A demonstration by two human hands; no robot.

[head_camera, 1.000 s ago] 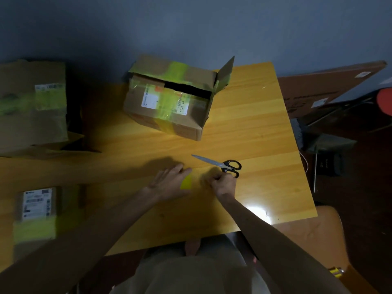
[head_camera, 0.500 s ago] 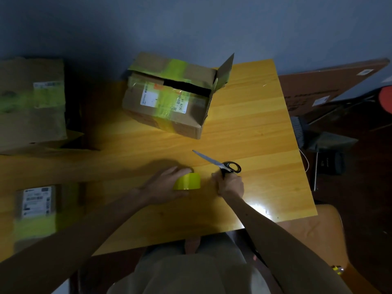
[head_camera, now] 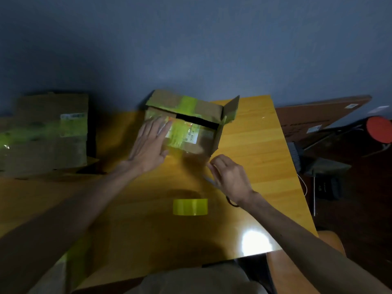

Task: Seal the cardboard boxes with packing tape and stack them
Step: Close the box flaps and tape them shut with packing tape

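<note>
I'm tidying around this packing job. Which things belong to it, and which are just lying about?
For the job: open cardboard box, left hand flat on it; yellow tape roll; scissors, under the right hand; taped box at left.
Lying about: flat cardboard sheet right of the table; red round object.

Open cardboard box (head_camera: 197, 143) blocks upper centre of table (head_camera: 265, 166), flap raised at its right end. Tape roll (head_camera: 190, 206) stands lower centre, between forearms. Larger taped box (head_camera: 48, 132) fills left edge. Scissors (head_camera: 209, 180) lie partly under right hand (head_camera: 231, 177). Bare wood right of open box and around roll.
</note>
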